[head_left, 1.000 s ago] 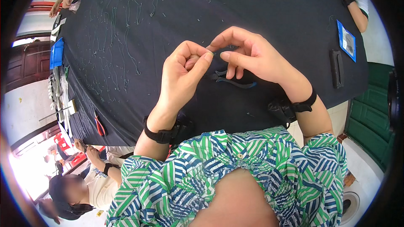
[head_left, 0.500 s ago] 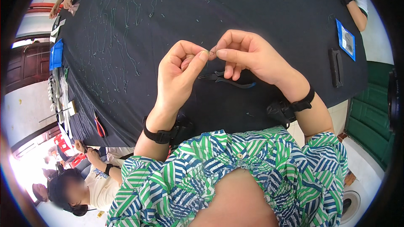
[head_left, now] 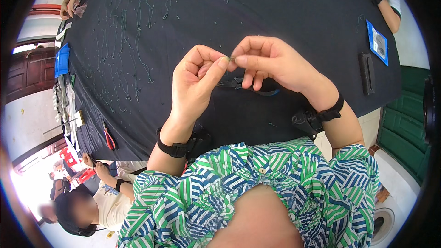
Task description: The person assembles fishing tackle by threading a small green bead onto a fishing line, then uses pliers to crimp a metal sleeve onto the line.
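My left hand (head_left: 195,79) and my right hand (head_left: 274,62) meet fingertip to fingertip above the dark cloth. Each pinches with thumb and forefinger at a tiny piece of thin green cord (head_left: 231,59), mostly hidden by the fingers. The right hand's other fingers curl loosely below. Under the right hand lie small black pliers (head_left: 271,93) with blue-tipped handles, partly covered by its fingers. Several long, thin green cords (head_left: 138,32) are spread over the cloth to the far left of my hands.
A black cloth (head_left: 294,0) covers the table. Red-handled pliers (head_left: 109,138) and a blue tray (head_left: 61,59) lie along the left edge. On the right are a blue packet (head_left: 377,42) and a dark, narrow case (head_left: 366,73). Other people sit around the table.
My right fingertips have shifted slightly, and a bit of green now shows between the two pinches. The right hand's lower fingers cover more of the pliers. My left hand has barely moved.
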Motion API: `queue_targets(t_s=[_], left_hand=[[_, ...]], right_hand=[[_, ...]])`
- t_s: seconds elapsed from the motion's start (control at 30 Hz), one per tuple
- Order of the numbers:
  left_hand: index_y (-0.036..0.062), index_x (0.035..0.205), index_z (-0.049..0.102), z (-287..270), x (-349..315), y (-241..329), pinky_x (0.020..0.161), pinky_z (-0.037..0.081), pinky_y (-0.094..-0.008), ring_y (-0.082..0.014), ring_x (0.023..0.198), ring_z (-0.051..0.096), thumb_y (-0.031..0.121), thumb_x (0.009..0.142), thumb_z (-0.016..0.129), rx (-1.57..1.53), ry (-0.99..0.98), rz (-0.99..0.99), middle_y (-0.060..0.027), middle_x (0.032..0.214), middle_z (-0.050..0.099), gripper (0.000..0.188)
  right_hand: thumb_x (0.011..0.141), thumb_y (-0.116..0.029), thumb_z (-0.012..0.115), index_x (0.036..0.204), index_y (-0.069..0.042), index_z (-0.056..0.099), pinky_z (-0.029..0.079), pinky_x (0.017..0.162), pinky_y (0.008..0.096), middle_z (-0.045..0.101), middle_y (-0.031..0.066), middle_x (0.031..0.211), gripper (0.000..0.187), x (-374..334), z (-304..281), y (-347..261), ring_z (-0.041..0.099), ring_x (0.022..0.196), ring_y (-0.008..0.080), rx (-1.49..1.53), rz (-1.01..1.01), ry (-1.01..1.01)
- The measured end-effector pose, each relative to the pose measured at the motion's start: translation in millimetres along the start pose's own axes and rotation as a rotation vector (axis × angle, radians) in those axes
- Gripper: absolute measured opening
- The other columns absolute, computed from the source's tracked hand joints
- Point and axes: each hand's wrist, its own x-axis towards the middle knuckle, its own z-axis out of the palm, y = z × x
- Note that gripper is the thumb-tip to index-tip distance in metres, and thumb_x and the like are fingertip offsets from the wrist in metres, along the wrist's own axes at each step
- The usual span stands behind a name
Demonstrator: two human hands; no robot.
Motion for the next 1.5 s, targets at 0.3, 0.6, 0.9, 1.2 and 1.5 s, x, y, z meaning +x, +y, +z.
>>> queue_targets(t_s=[0.3, 0.6, 0.9, 1.2, 1.5], left_hand=[[0.0008, 0.093, 0.061, 0, -1, 0, 0.055, 0.026, -0.0152, 0.0022, 0.060, 0.031, 0.008, 0.092, 0.064, -0.019, -0.002, -0.020, 0.0120, 0.067, 0.035, 0.008], [0.0004, 0.094, 0.061, 0, 0, 0, 0.056, 0.027, -0.0147, 0.0022, 0.060, 0.032, 0.009, 0.093, 0.063, 0.013, -0.006, 0.008, 0.0119, 0.067, 0.036, 0.009], [0.0001, 0.094, 0.061, 0, -2, 0, 0.057, 0.028, -0.0145, 0.0021, 0.060, 0.033, 0.008, 0.092, 0.063, -0.004, -0.010, -0.012, 0.0107, 0.067, 0.041, 0.008], [0.0005, 0.092, 0.061, -5, 2, -5, 0.056, 0.029, -0.0149, 0.0017, 0.060, 0.033, 0.006, 0.091, 0.064, -0.025, 0.065, 0.049, 0.0103, 0.068, 0.041, 0.006], [0.0003, 0.090, 0.061, -1, 3, -4, 0.053, 0.028, -0.0153, 0.0019, 0.059, 0.032, 0.003, 0.090, 0.065, 0.119, 0.147, 0.153, 0.0109, 0.066, 0.038, 0.004]], right_hand=[[0.096, -0.021, 0.059, 0.110, -0.001, 0.060, 0.056, 0.061, 0.0211, 0.067, 0.0096, 0.101, 0.024, 2, 1, 2, 0.069, 0.075, 0.0144, 0.070, -0.069, 0.089], [0.095, -0.021, 0.060, 0.107, -0.001, 0.060, 0.055, 0.059, 0.0207, 0.067, 0.0081, 0.094, 0.024, 1, -3, 0, 0.068, 0.069, 0.0127, -0.020, -0.012, 0.011], [0.096, -0.020, 0.059, 0.104, -0.001, 0.060, 0.056, 0.075, 0.0253, 0.066, 0.0099, 0.099, 0.021, 7, 7, 10, 0.067, 0.084, 0.0152, 0.130, -0.071, 0.074], [0.091, -0.016, 0.065, 0.095, -0.003, 0.062, 0.049, 0.069, 0.0212, 0.064, 0.0020, 0.084, 0.014, 8, 20, 21, 0.061, 0.076, 0.0077, 0.029, -0.128, 0.113], [0.085, -0.015, 0.071, 0.084, -0.004, 0.068, 0.043, 0.054, 0.0204, 0.065, -0.0010, 0.066, 0.012, -3, 28, 9, 0.058, 0.058, 0.0049, -0.403, -0.338, 0.344]])
